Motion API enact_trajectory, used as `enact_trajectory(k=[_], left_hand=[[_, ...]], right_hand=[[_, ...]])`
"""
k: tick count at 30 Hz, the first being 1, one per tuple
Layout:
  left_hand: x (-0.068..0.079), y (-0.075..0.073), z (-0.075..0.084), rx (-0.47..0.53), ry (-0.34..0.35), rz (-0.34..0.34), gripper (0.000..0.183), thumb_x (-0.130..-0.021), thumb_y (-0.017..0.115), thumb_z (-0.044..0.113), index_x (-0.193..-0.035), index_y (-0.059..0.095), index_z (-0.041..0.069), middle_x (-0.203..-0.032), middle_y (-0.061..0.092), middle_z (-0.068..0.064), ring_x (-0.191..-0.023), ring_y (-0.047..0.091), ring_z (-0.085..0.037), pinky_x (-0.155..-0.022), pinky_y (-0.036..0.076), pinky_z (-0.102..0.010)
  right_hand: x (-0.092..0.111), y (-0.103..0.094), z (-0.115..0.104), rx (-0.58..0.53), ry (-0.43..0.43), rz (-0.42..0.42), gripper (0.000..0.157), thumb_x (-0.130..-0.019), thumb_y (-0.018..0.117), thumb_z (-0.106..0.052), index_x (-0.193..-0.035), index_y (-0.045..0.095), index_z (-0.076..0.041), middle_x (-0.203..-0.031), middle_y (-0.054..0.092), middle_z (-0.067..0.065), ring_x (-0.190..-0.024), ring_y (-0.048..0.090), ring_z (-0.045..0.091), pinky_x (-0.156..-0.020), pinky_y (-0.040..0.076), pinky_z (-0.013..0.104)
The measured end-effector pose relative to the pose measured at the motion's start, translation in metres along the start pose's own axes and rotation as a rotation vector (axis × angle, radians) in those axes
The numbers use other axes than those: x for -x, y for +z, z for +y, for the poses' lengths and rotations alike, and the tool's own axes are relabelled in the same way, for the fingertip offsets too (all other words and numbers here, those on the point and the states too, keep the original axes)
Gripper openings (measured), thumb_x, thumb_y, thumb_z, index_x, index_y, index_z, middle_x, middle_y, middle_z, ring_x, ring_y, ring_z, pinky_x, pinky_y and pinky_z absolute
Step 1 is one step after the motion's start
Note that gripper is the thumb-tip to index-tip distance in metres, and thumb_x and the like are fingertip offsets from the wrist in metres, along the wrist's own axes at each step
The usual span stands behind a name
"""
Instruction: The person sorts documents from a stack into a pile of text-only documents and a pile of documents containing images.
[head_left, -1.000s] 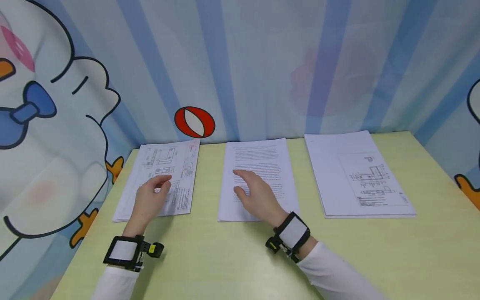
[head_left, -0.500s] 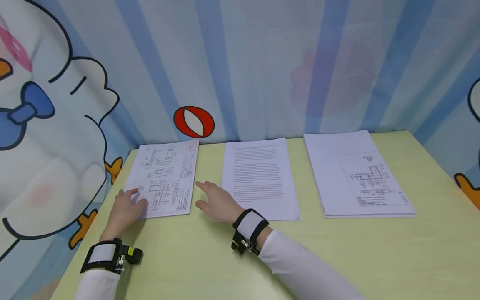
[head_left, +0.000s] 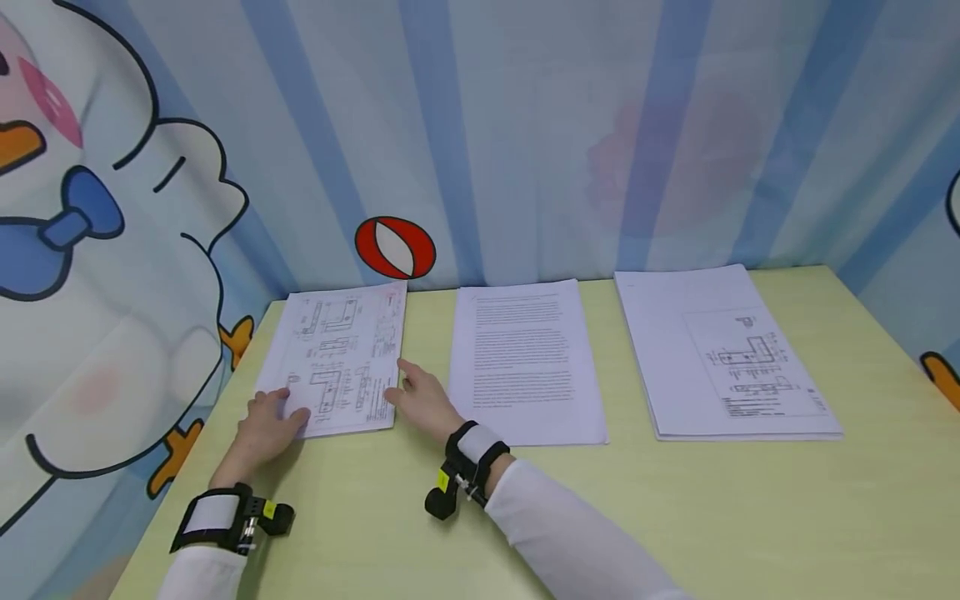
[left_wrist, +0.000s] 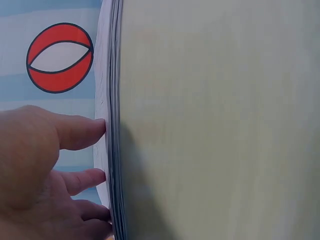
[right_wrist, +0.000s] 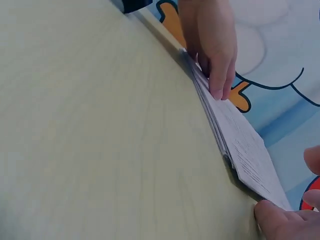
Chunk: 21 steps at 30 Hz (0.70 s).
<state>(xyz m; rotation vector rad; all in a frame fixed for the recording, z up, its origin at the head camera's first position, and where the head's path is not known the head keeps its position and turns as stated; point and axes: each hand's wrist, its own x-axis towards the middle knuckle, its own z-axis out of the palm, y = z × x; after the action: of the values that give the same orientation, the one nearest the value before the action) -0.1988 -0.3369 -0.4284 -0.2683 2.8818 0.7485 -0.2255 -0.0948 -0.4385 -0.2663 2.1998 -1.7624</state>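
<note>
A stack of paper (head_left: 330,350) printed with technical drawings lies at the left of the table. My left hand (head_left: 264,433) is at its front left corner, thumb and fingertips touching the paper. In the left wrist view the thumb (left_wrist: 82,131) and the spread fingers meet the stack's edge (left_wrist: 115,100). My right hand (head_left: 422,402) is beside the stack's right edge, its fingertips at the sheets' side. The right wrist view shows the fingers (right_wrist: 280,217) near the stack's corner, with the left hand (right_wrist: 212,47) at the far end. Whether the right fingertips touch is hard to tell.
A stack of text pages (head_left: 525,367) lies just right of my right hand. Farther right is another stack with a drawing (head_left: 727,358). The light yellow table (head_left: 360,517) ends at a blue striped curtain (head_left: 510,142) behind the stacks.
My right hand has moved left, from over the middle stack to the left stack's right edge. My left hand has come down and left to that stack's front left corner.
</note>
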Motion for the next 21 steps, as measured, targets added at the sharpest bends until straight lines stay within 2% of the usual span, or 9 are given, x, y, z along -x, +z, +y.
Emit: enact_trajectory(k=[2,6,9,11,15,18,21], left_hand=[[0.000,0.002,0.001,-0.004,0.009,-0.003,0.064,-0.092,0.046,0.028,-0.136,0.022,-0.012,-0.136,0.012,-0.042,-0.116,0.022,-0.057,-0.093,0.022,-0.069],[0.003,0.004,0.008,-0.013,0.017,-0.007,0.063,-0.092,0.046,0.028,-0.136,0.022,-0.011,-0.138,0.015,-0.039,-0.119,0.021,-0.056,-0.095,0.022,-0.067],[0.005,0.005,0.015,-0.012,0.012,-0.023,0.063,-0.092,0.046,0.029,-0.137,0.023,-0.009,-0.141,0.009,-0.037,-0.122,0.017,-0.058,-0.097,0.022,-0.067],[0.007,0.006,0.020,-0.011,0.013,-0.033,0.063,-0.092,0.046,0.029,-0.138,0.023,-0.008,-0.143,0.004,-0.037,-0.124,0.012,-0.059,-0.098,0.021,-0.067],[0.010,0.010,0.026,-0.017,0.030,-0.044,0.062,-0.092,0.046,0.030,-0.137,0.025,-0.006,-0.144,0.002,-0.037,-0.124,0.010,-0.059,-0.098,0.020,-0.068],[0.015,0.015,0.034,-0.020,0.060,-0.057,0.060,-0.092,0.046,0.029,-0.137,0.027,-0.005,-0.143,0.004,-0.037,-0.124,0.012,-0.058,-0.099,0.020,-0.067],[0.019,0.022,0.042,-0.016,0.085,-0.066,0.060,-0.092,0.047,0.030,-0.137,0.028,-0.004,-0.144,0.005,-0.035,-0.125,0.014,-0.056,-0.100,0.020,-0.066]], right_hand=[[-0.001,0.001,0.001,-0.142,0.029,0.021,0.059,-0.088,0.053,-0.022,-0.141,0.031,-0.010,-0.142,0.037,0.013,-0.125,0.038,0.020,-0.101,0.036,0.036],[-0.003,0.000,0.001,-0.516,0.101,0.016,0.061,-0.088,0.053,-0.014,-0.142,0.026,-0.006,-0.134,0.046,0.019,-0.112,0.051,0.022,-0.093,0.044,0.036],[-0.003,-0.003,0.000,-0.644,0.132,-0.005,0.063,-0.088,0.051,-0.011,-0.143,0.020,-0.005,-0.128,0.050,0.018,-0.104,0.057,0.023,-0.090,0.046,0.037],[-0.004,-0.004,0.000,-0.635,0.130,-0.021,0.061,-0.089,0.049,-0.010,-0.143,0.021,-0.004,-0.128,0.051,0.016,-0.105,0.056,0.022,-0.090,0.045,0.036],[-0.005,-0.004,0.002,-0.562,0.113,-0.025,0.048,-0.090,0.047,-0.010,-0.136,0.036,-0.002,-0.124,0.054,0.013,-0.104,0.056,0.019,-0.088,0.046,0.034],[-0.004,-0.005,0.003,-0.465,0.120,0.010,0.038,-0.089,0.048,-0.010,-0.127,0.048,-0.005,-0.116,0.060,0.010,-0.098,0.057,0.017,-0.083,0.045,0.031],[-0.004,-0.006,0.004,-0.385,0.115,0.051,0.034,-0.088,0.047,-0.008,-0.121,0.054,-0.007,-0.108,0.063,0.010,-0.092,0.058,0.018,-0.077,0.044,0.029]])
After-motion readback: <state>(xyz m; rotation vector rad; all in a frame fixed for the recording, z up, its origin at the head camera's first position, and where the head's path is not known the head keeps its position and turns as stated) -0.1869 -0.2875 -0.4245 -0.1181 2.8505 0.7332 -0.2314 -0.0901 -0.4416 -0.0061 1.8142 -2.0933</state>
